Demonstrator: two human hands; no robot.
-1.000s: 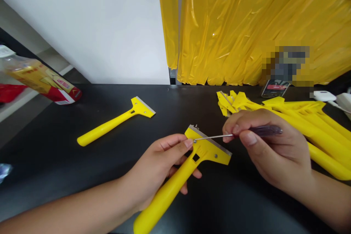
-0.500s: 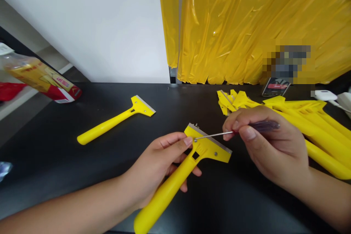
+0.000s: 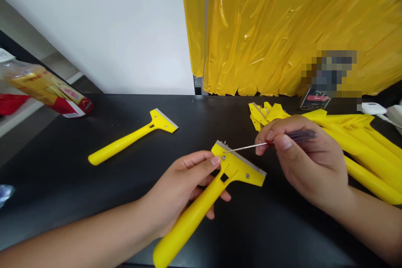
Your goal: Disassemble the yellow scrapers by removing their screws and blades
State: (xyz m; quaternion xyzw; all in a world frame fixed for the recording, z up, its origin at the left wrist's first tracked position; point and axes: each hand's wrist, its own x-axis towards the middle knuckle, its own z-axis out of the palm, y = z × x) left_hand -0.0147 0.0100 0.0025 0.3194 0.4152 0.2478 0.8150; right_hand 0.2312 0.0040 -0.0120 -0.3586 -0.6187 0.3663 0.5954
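My left hand (image 3: 188, 184) grips a yellow scraper (image 3: 194, 217) near its head, the thumb pressed beside the upper screw (image 3: 223, 158). A metal blade runs along the scraper's far edge, and a second screw (image 3: 247, 176) sits lower right. Between thumb and fingers my right hand (image 3: 307, 159) pinches a screwdriver (image 3: 248, 147) with a dark, see-through handle. Its tip is just above the upper screw, close to the blade edge; whether it touches the scraper I cannot tell. A few tiny screws (image 3: 224, 143) show just past the blade.
Another yellow scraper (image 3: 125, 142) lies on the black table (image 3: 94, 205) to the left. Behind my right hand are a pile of yellow scraper parts (image 3: 266, 113) and several yellow handles (image 3: 367, 146). A bottle (image 3: 47, 88), a phone (image 3: 315, 98) and a white charger (image 3: 373, 109) stand around the edges.
The screwdriver tip has come off the upper screw and shifted slightly up toward the blade. My right hand has moved a little with it; the left hand and scraper stay nearly still.
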